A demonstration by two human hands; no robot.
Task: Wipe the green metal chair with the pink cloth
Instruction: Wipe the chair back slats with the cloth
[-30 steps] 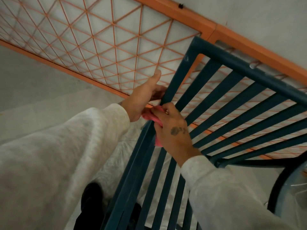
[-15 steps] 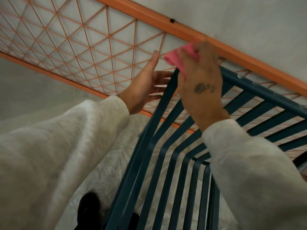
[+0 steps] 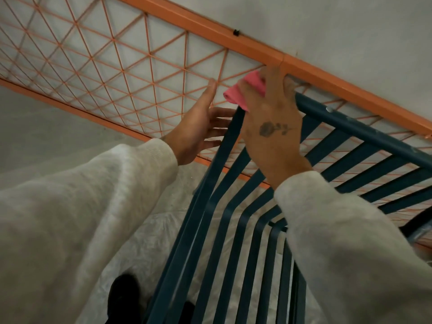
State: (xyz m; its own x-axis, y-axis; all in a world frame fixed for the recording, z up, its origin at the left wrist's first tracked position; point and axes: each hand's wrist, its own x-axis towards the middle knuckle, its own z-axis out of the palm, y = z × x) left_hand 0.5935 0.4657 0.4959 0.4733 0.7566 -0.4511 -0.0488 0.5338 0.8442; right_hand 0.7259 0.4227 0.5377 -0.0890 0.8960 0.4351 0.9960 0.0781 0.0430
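Note:
The green metal chair [image 3: 233, 230] fills the lower right of the head view, its slatted back and seat seen from above. My right hand [image 3: 273, 132] grips the pink cloth [image 3: 243, 91] over the top left corner of the chair's back rail. My left hand [image 3: 201, 127] is open just left of that corner, its straight fingers touching the side bar of the backrest. Most of the cloth is hidden under my right hand.
An orange metal mesh fence [image 3: 117, 66] runs diagonally behind the chair, close to its back. A grey wall [image 3: 350, 26] lies beyond. Crumpled white sheeting [image 3: 149, 249] covers the ground, and a dark shoe [image 3: 124, 298] shows below. A black curved frame [image 3: 418, 220] sits at the right edge.
My right hand slid the pink cloth up the left bar of the backrest to its top corner. My left hand let go of the bar and opened, staying beside it.

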